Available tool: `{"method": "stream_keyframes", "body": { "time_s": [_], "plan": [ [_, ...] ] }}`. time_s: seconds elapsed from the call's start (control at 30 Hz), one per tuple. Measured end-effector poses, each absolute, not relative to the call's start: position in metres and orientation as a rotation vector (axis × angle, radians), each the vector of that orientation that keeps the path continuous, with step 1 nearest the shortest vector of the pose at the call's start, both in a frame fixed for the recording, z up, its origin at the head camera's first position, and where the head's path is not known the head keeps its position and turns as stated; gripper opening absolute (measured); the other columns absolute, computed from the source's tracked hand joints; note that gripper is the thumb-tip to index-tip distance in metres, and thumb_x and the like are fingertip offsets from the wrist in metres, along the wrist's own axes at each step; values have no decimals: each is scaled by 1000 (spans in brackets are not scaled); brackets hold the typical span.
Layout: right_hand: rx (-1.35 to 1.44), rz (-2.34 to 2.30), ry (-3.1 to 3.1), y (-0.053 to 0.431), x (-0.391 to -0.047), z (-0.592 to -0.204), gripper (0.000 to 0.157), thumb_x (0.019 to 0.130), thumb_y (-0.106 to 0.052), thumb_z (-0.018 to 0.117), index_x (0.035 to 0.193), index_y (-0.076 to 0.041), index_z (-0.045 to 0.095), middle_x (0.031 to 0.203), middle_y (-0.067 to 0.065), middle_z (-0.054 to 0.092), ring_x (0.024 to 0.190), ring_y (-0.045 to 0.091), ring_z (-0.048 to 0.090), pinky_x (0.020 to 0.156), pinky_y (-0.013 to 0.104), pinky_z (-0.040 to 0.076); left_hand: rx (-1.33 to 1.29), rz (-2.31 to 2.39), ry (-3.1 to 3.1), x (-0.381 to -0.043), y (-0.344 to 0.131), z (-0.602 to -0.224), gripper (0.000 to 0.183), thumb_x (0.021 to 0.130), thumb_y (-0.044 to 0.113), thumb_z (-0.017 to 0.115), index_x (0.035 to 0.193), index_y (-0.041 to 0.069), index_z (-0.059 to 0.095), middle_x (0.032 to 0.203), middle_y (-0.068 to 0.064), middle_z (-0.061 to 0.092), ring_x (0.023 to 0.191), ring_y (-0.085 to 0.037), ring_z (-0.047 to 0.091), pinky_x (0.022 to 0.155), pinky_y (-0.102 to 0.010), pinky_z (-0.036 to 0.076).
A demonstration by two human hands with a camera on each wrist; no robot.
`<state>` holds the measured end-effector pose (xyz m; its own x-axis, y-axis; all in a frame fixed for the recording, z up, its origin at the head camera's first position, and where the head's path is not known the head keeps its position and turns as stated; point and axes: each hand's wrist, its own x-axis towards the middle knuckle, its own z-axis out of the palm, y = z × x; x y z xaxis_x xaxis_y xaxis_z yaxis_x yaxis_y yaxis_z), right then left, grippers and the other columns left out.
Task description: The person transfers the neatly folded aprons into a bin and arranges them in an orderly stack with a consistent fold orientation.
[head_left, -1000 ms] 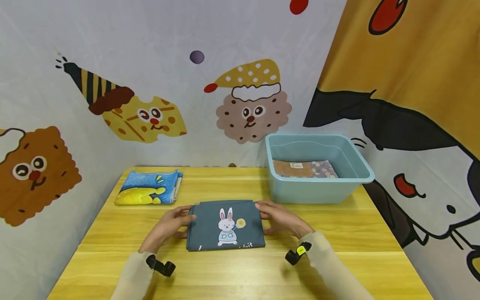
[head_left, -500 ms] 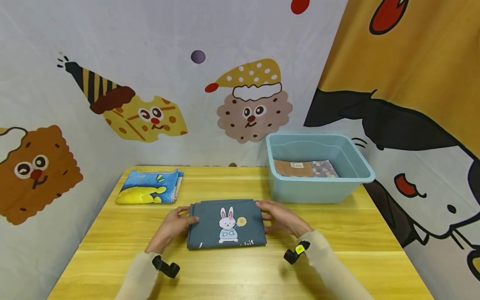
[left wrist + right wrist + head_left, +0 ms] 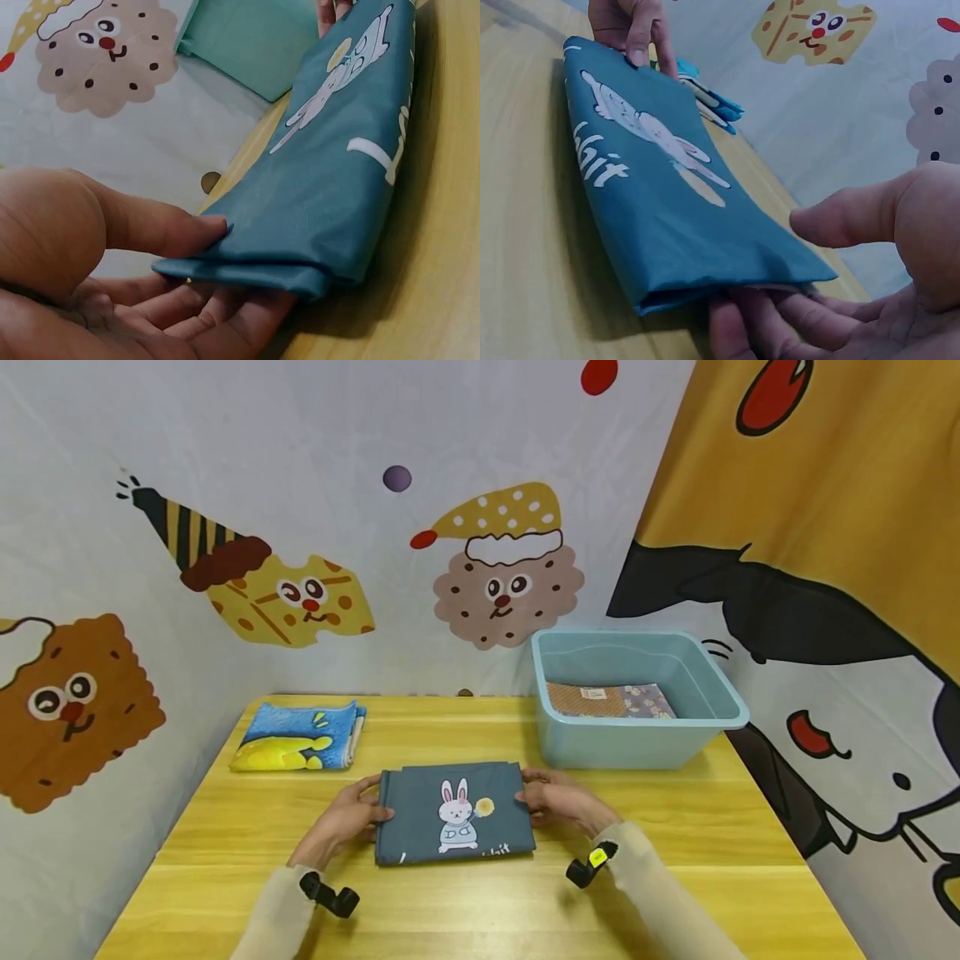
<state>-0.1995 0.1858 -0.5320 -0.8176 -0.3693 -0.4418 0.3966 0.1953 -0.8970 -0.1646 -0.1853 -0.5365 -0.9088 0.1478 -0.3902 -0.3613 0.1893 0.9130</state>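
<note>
A folded dark teal cloth (image 3: 420,818) with a white rabbit print lies flat at the middle of the table, between both hands. My left hand (image 3: 347,814) pinches its left edge. In the left wrist view that thumb (image 3: 169,232) presses on top, with the fingers tucked below the layers. At the opposite edge my right hand (image 3: 567,802) holds the cloth, its thumb over the border in the head view. The right wrist view shows its fingers (image 3: 780,322) reaching under the folded layers, partly hidden by them.
A light blue plastic bin (image 3: 615,747) stands at the back right, holding a folded brown and floral cloth (image 3: 600,701). At the back left of the wooden table (image 3: 450,910) lies a folded blue and yellow cloth (image 3: 300,739). A cartoon-printed curtain (image 3: 322,443) hangs behind.
The right hand has shifted its grip from the cloth's upper right corner, its thumb now lying lower on the right edge. The left hand and the cloth stay nearly in place.
</note>
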Motion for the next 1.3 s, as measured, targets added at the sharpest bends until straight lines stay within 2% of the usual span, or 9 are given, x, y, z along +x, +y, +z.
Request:
{"method": "stream_keyframes", "body": {
  "time_s": [0.2, 0.4, 0.5, 0.67, 0.73, 0.87, 0.93, 1.1, 1.3],
  "plan": [
    [-115, -1742, 1800, 192, -198, -534, 83, 95, 0, 62, 162, 1, 12, 147, 29, 51, 102, 24, 69, 85, 45, 58, -141, 1851, 2001, -166, -191, -541, 78, 96, -3, 63, 163, 6, 23, 148, -33, 51, 95, -27, 75, 76, -43, 63],
    [-178, -1813, 1700, 197, -198, -531, 81, 97, 3, 59, 163, -1, 13, 156, 27, 43, 108, 22, 68, 90, 44, 59, -82, 1916, 1916, -166, -195, -536, 78, 98, 1, 61, 164, 7, 19, 155, -32, 42, 107, -28, 73, 83, -44, 63],
    [-171, -1828, 1672, 199, -198, -530, 81, 97, 1, 62, 163, -6, 15, 149, 22, 53, 105, 21, 69, 87, 42, 60, -69, 1931, 1884, -167, -195, -532, 78, 99, 3, 61, 164, 4, 18, 159, -31, 38, 113, -27, 70, 87, -43, 62],
    [-155, -1861, 1646, 200, -197, -526, 82, 96, 0, 65, 160, -8, 15, 123, 8, 71, 93, 17, 72, 80, 35, 60, -28, 1957, 1825, -167, -196, -527, 80, 99, 6, 63, 163, 0, 16, 161, -27, 36, 112, -20, 70, 90, -39, 60],
    [-167, -1877, 1641, 200, -196, -525, 83, 96, 0, 64, 161, -8, 13, 115, 6, 74, 89, 15, 72, 79, 33, 60, -29, 1969, 1801, -167, -197, -526, 81, 99, 7, 64, 164, 1, 16, 153, -25, 50, 107, -19, 72, 88, -39, 61],
    [-180, -1906, 1638, 200, -194, -521, 84, 97, 0, 63, 161, -8, 10, 108, 3, 74, 85, 12, 73, 79, 32, 61, -28, 2000, 1751, -167, -199, -524, 83, 98, 5, 63, 164, 6, 14, 122, -11, 74, 97, -19, 74, 86, -38, 60],
    [-184, -1921, 1628, 200, -193, -519, 84, 97, 0, 63, 161, -8, 10, 108, 2, 74, 84, 12, 73, 81, 34, 61, -11, 2033, 1722, -167, -199, -521, 83, 97, 4, 62, 164, 7, 13, 113, -4, 76, 97, -17, 74, 86, -37, 60],
    [-210, -1953, 1602, 197, -189, -512, 78, 98, 2, 60, 158, -9, 11, 107, 1, 76, 82, 13, 75, 82, 39, 62, 31, 2118, 1657, -167, -198, -515, 80, 96, 1, 61, 161, 4, 15, 112, 2, 74, 101, -13, 72, 88, -34, 59],
    [-214, -1976, 1633, 193, -185, -496, 74, 98, -1, 63, 156, -11, 18, 108, 0, 75, 80, 13, 73, 75, 37, 63, 30, 2160, 1631, -166, -196, -507, 75, 99, 3, 60, 160, 6, 17, 108, 5, 74, 91, -10, 73, 81, -31, 60]
  ]
}}
